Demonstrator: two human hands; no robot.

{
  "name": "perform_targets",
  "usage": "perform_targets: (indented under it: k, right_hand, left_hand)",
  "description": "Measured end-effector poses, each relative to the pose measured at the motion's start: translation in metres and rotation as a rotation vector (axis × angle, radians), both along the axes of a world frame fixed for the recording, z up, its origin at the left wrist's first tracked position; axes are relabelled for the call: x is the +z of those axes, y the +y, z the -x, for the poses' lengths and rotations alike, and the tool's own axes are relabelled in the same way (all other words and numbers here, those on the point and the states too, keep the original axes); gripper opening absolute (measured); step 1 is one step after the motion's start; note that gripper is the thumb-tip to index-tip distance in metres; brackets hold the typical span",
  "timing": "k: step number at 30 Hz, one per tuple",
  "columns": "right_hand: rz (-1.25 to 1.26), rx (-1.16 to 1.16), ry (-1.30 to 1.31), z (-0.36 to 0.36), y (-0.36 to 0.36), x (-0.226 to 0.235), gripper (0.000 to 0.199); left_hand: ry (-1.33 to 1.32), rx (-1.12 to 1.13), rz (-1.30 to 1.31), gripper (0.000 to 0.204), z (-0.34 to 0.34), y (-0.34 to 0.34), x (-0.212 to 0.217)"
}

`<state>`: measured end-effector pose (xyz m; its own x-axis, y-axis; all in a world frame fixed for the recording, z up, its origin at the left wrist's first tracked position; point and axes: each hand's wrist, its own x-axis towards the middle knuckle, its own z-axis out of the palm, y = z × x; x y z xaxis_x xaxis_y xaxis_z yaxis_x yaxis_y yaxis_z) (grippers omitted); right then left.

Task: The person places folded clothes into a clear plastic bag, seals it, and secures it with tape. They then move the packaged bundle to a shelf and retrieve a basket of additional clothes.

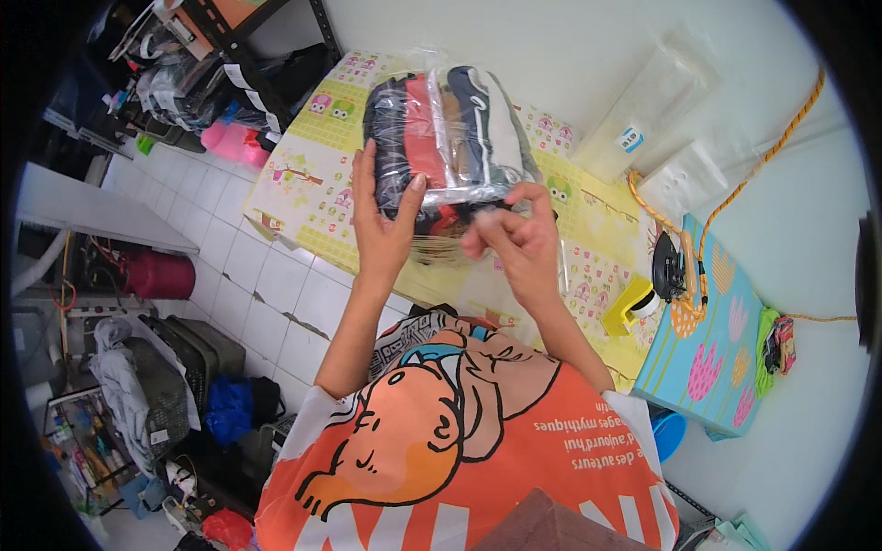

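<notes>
A bundle of folded clothes [423, 129] in clear plastic lies on the patterned table, with dark, red, brown and white cloth showing through. Shiny clear strips cross its top, one lengthwise and one across the near end. My left hand [381, 225] grips the bundle's near left side, its thumb on top and its fingers along the edge. At the near right corner, my right hand [522, 241] has its fingers curled in a pinch against the plastic wrapping [459, 196]. The thumb tip there is smeared by motion, so what lies between the fingertips is hard to see.
The table [308, 174] has a yellow printed cover. On the right are a yellow tape dispenser [627, 308], a black-based iron [673, 264] with an orange cord, and a blue flowered board [703, 344]. Clear plastic bags [643, 110] lean on the wall. A shelf [243, 69] stands far left.
</notes>
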<state>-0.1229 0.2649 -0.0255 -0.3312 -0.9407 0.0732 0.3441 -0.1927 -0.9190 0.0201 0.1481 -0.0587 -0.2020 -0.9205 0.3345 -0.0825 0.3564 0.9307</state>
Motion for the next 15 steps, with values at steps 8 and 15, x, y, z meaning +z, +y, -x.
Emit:
perform_targets:
  k: [8, 15]
  right_hand:
    - [-0.064, -0.161, 0.046, -0.043, -0.046, 0.008, 0.042]
    - [-0.219, -0.194, 0.2, -0.042, -0.053, 0.018, 0.042]
  left_hand:
    - [-0.055, -0.046, 0.065, 0.063, -0.008, -0.001, -0.006]
    - [-0.056, -0.061, -0.01, 0.071, -0.009, -0.002, 0.002]
